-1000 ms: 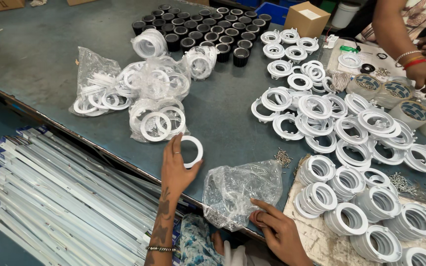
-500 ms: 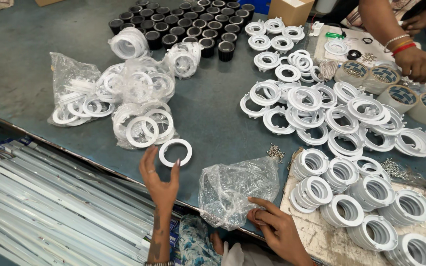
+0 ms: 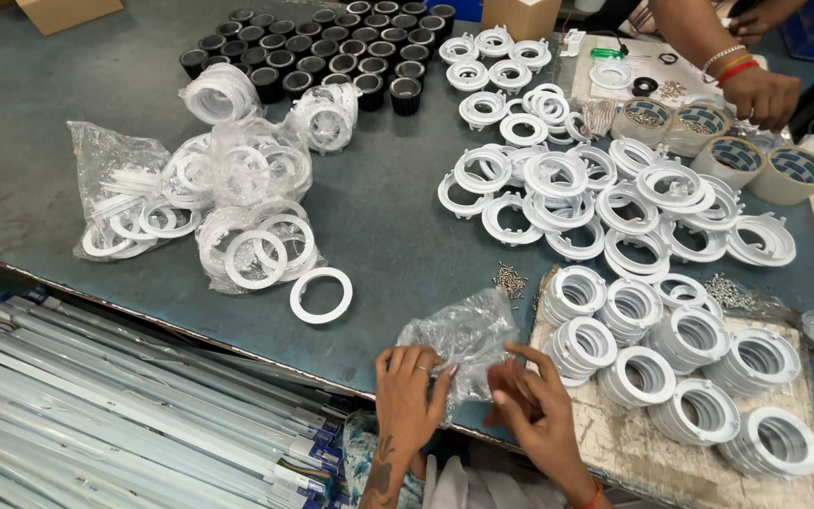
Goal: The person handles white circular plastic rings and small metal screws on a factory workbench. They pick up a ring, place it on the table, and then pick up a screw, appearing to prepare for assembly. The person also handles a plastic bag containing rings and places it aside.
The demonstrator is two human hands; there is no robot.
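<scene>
A crumpled clear plastic bag point(image 3: 463, 341) sits at the near edge of the blue-grey table point(image 3: 398, 217), between both hands. It is bunched into a lump with no clear pointing end; its longer spread runs roughly left to right along the table edge, and what is inside it cannot be made out. The left hand point(image 3: 409, 388) is closed on the bag's left side, fingers curled over the plastic, a ring on one finger. The right hand point(image 3: 529, 407) pinches the bag's right side, thumb and fingers drawn together on the film.

Just left of the bag, a single white ring point(image 3: 321, 295) lies flat on the table, apart from both hands. Beyond it is a heap of clear bags filled with white rings point(image 3: 237, 188). To the right of the bag, stacks of white round housings point(image 3: 671, 358) stand on a pale board point(image 3: 633, 452), and a small scatter of screws point(image 3: 511, 279) lies just beyond the bag. Farther back a loose spread of white housings point(image 3: 605, 198) covers the table — and behind that, rows of black cups point(image 3: 332, 52) stand upright.

At the far right, another person's hand point(image 3: 760, 94), with bangles at the wrist, rests near rolls of tape point(image 3: 765, 170). Below the table's near-left edge lie long white boxes point(image 3: 115, 415), their long axes slanting from upper left to lower right.
</scene>
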